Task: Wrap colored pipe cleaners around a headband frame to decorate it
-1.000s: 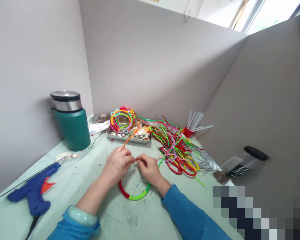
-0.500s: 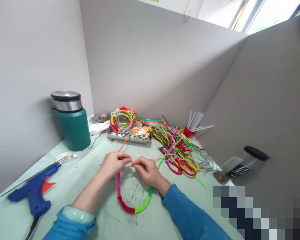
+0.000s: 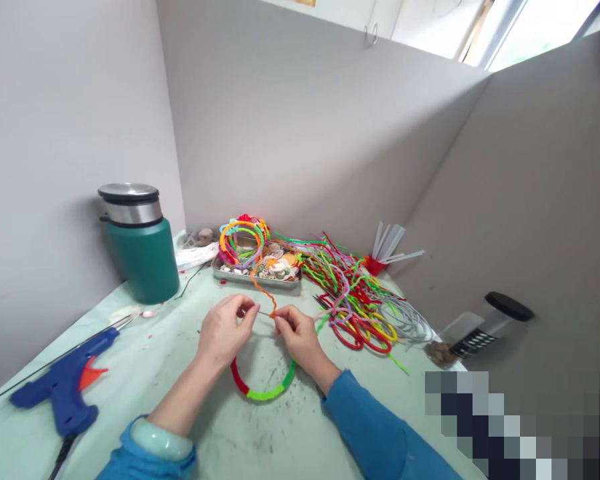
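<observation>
Between my hands hangs a wire ring (image 3: pixel 267 395) wrapped in red, lime and green pipe cleaner, its lower part over the table. A bare stretch of wire shows at its top. My left hand (image 3: pixel 227 327) is closed in a pinch on the ring at the left of that bare stretch. On the right, my right hand (image 3: pixel 296 330) pinches the ring where an orange pipe cleaner (image 3: pixel 264 288) is wound on. The orange strand's loose end trails up toward the tray. My fingers hide parts of the ring's sides.
Behind my hands is a metal tray (image 3: pixel 260 281) of shells and buttons, with finished rings (image 3: pixel 243 240) on it. Right of it lie loose pipe cleaners (image 3: pixel 330 267), scissors (image 3: pixel 360 333), and glue sticks (image 3: pixel 390 241). At left are a glue gun (image 3: pixel 65 387) and green flask (image 3: pixel 145 257).
The ring has turned and lifted a little, so its pink section no longer shows. My hands have moved apart, baring wire between them. The orange strand now stands by my right fingertips.
</observation>
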`<state>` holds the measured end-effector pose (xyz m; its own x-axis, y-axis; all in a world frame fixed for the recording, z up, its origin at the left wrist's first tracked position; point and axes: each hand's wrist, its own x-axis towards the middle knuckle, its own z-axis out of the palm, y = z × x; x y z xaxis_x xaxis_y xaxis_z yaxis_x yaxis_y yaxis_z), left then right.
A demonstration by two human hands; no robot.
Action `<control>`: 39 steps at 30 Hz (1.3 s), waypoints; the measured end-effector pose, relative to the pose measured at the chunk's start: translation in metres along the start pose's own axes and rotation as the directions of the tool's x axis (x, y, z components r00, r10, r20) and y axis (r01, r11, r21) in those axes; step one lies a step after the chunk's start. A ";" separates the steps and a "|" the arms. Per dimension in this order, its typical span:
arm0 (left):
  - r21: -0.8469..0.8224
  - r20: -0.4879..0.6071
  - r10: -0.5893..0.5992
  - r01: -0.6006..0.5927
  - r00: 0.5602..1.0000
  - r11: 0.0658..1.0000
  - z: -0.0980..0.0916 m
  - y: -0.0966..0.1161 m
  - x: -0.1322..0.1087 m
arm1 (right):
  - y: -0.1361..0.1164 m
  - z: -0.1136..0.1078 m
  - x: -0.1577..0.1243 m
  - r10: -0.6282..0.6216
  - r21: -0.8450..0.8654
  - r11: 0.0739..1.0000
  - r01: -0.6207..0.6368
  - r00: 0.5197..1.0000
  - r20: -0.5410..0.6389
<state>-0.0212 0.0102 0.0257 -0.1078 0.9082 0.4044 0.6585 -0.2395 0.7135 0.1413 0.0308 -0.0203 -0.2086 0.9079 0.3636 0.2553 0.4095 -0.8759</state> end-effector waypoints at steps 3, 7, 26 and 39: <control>-0.357 0.116 -0.200 0.229 0.973 0.906 0.002 -0.003 0.003 | 0.000 0.000 0.001 0.038 0.101 0.994 -0.037 0.999 -0.003; -0.665 0.336 -0.367 0.494 0.867 0.560 0.002 -0.006 0.005 | -0.003 0.000 0.003 0.106 0.303 0.945 -0.124 0.992 0.075; -0.592 0.408 -0.233 0.450 0.883 0.669 0.027 -0.005 -0.004 | -0.011 0.011 -0.002 0.078 0.282 0.958 -0.061 0.996 -0.052; -0.331 0.312 -0.001 0.110 0.950 0.937 0.014 -0.002 -0.003 | -0.004 0.009 -0.002 0.018 0.059 0.998 -0.017 1.000 -0.006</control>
<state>-0.0120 0.0128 0.0147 0.1295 0.9702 0.2048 0.3588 -0.2384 0.9025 0.1318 0.0261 -0.0205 -0.1980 0.9155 0.3503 0.2024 0.3878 -0.8992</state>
